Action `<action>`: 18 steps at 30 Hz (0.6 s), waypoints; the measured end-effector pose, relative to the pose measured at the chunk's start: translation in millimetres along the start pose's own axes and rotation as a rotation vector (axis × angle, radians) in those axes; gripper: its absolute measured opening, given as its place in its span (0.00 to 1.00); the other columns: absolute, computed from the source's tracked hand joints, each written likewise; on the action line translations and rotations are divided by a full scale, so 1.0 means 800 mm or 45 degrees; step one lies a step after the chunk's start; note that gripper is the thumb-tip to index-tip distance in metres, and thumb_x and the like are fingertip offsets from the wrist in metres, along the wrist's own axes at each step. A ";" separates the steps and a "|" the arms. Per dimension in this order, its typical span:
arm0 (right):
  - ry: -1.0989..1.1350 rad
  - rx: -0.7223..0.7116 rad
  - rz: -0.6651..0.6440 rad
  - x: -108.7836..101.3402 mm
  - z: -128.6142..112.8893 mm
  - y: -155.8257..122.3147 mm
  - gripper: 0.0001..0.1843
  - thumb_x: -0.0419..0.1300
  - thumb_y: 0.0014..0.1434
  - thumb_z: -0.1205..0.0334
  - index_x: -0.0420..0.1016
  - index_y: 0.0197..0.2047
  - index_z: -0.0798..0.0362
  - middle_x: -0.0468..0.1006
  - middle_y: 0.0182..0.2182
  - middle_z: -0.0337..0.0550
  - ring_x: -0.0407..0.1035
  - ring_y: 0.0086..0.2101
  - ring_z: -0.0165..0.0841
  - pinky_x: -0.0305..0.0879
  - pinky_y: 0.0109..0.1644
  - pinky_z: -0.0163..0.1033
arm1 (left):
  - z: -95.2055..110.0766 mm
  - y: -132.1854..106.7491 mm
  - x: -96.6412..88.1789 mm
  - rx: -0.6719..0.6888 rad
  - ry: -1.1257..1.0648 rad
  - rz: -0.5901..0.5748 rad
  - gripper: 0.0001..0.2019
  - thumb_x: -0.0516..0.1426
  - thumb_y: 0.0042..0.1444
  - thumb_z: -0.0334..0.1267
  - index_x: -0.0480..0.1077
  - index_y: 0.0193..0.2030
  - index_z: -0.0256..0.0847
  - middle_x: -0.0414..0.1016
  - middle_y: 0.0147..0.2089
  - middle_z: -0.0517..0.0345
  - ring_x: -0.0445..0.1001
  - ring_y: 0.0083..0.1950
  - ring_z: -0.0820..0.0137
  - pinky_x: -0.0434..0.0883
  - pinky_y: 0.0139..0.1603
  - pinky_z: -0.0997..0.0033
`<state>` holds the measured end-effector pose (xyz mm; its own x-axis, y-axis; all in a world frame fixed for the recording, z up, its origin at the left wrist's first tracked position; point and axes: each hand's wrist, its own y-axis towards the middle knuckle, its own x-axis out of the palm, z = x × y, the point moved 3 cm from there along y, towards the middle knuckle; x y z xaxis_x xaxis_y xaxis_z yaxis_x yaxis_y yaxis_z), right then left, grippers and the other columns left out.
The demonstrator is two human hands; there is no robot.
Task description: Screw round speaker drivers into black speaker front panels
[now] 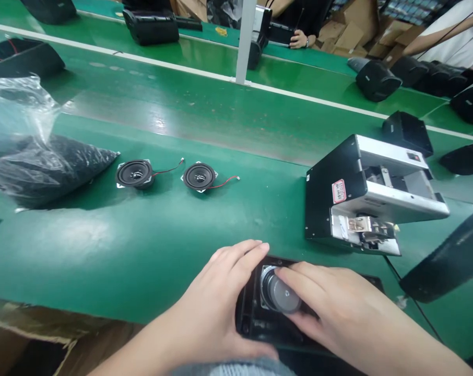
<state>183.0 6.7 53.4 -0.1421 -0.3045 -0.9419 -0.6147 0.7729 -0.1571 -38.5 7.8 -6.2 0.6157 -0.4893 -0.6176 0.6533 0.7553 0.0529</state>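
Observation:
A black plastic housing [260, 324] lies at the near edge of the green bench. A small round speaker driver [279, 295] sits in it, magnet side up. My left hand [216, 303] rests on the housing's left side, fingers stretched toward the driver. My right hand [338, 308] lies over the housing from the right, with its fingertips pressed on the driver. Two more loose speaker drivers, one on the left [134, 173] and one on the right [199, 176], lie face up farther back on the bench, each with a red and black wire.
A black and silver machine [362, 193] stands right of centre. A clear bag of black parts [33, 156] lies at the left. Black speaker housings [377, 78] sit along the far belt, where another person's hand [299, 39] shows. A white post [244, 42] stands behind.

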 end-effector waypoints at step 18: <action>0.006 0.084 0.305 -0.042 0.035 -0.083 0.14 0.52 0.78 0.59 0.80 0.55 0.48 0.86 0.51 0.45 0.82 0.48 0.41 0.82 0.46 0.50 | 0.016 -0.002 -0.037 0.223 0.458 0.291 0.21 0.61 0.74 0.48 0.70 0.70 0.49 0.72 0.72 0.48 0.74 0.67 0.55 0.71 0.65 0.54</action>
<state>250.3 -18.9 87.2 -0.2811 -0.1108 -0.9532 -0.5111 0.8580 0.0510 -52.1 15.7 22.2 0.5809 -0.1130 -0.8061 0.6021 0.7260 0.3321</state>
